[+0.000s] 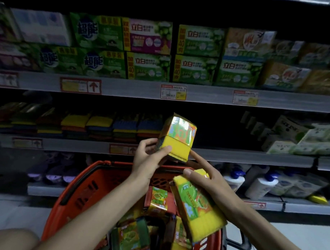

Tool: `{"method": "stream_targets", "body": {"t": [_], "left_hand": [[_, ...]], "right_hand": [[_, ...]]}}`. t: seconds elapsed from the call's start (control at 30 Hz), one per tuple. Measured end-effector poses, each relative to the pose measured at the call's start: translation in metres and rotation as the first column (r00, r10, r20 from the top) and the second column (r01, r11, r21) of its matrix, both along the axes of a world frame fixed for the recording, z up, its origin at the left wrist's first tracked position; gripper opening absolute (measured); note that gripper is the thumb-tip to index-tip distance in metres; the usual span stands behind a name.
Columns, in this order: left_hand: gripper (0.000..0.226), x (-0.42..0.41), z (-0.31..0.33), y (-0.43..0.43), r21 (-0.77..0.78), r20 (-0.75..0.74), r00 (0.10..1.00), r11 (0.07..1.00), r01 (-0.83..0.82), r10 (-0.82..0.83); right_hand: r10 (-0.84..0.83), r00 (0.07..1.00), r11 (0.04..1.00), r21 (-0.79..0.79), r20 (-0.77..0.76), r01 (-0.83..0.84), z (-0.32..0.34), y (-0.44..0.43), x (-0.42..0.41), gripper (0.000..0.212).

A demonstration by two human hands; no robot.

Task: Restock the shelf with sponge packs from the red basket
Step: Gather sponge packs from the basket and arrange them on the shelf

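Observation:
My left hand grips a yellow sponge pack and holds it up in front of the middle shelf, beside the stacked sponges there. My right hand holds a second yellow sponge pack with a green label, tilted over the red basket, and its forefinger stretches up to the first pack's lower corner. Several more sponge packs lie inside the basket.
The top shelf holds rows of green soap boxes. White boxes stand at the right of the middle shelf, and a dark gap lies between them and the sponges. White bottles stand on the bottom shelf. The basket's black handle sticks out right.

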State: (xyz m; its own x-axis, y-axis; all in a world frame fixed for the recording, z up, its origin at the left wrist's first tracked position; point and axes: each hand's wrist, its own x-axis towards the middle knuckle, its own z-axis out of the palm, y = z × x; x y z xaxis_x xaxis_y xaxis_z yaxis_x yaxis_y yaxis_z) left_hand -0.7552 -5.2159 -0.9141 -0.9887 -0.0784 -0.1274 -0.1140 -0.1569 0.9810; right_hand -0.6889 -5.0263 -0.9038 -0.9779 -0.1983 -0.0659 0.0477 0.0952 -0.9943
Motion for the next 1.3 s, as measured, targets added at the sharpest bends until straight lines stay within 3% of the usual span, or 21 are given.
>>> {"method": "stream_targets", "body": {"t": [0.1, 0.3, 0.47, 0.67, 0.87, 0.97, 1.07, 1.3], "left_hand": [[0.062, -0.007, -0.006, 0.007, -0.043, -0.022, 1.000, 0.999, 0.000, -0.001], [0.039, -0.023, -0.014, 0.016, -0.141, -0.062, 0.998, 0.990, 0.005, -0.013], [0.033, -0.034, -0.025, 0.027, -0.245, -0.069, 0.998, 0.969, -0.013, -0.004], [0.049, -0.039, -0.026, 0.028, -0.288, 0.019, 0.999, 0.957, 0.048, -0.044], [0.060, -0.042, -0.025, 0.032, -0.240, 0.076, 0.996, 0.969, 0.062, -0.045], [0.059, -0.043, -0.026, 0.034, -0.207, 0.089, 0.995, 0.977, 0.057, -0.039], [0.058, -0.045, -0.029, 0.034, -0.194, 0.076, 0.997, 0.980, 0.044, -0.030], [0.049, -0.050, -0.027, 0.034, -0.177, 0.079, 0.997, 0.984, -0.013, 0.028]], "right_hand": [[0.006, 1.000, 1.000, -0.008, -0.026, -0.006, -0.001, 0.001, -0.007, 0.059], [-0.016, 0.998, 0.997, 0.075, -0.061, 0.021, -0.007, 0.009, -0.029, 0.093], [-0.057, 0.997, 0.995, 0.079, -0.055, 0.062, -0.015, 0.006, -0.045, 0.084], [-0.088, 0.994, 0.988, 0.120, -0.065, 0.095, -0.023, 0.008, -0.066, 0.106], [-0.098, 0.994, 0.992, 0.071, -0.055, 0.102, -0.019, 0.002, -0.081, 0.088], [-0.106, 0.994, 0.991, 0.072, -0.039, 0.109, -0.015, -0.004, -0.083, 0.062], [-0.126, 0.992, 0.991, 0.052, -0.023, 0.127, -0.014, -0.004, -0.089, 0.054], [-0.133, 0.986, 0.991, -0.013, 0.097, 0.134, -0.008, -0.001, -0.098, 0.068]]}}
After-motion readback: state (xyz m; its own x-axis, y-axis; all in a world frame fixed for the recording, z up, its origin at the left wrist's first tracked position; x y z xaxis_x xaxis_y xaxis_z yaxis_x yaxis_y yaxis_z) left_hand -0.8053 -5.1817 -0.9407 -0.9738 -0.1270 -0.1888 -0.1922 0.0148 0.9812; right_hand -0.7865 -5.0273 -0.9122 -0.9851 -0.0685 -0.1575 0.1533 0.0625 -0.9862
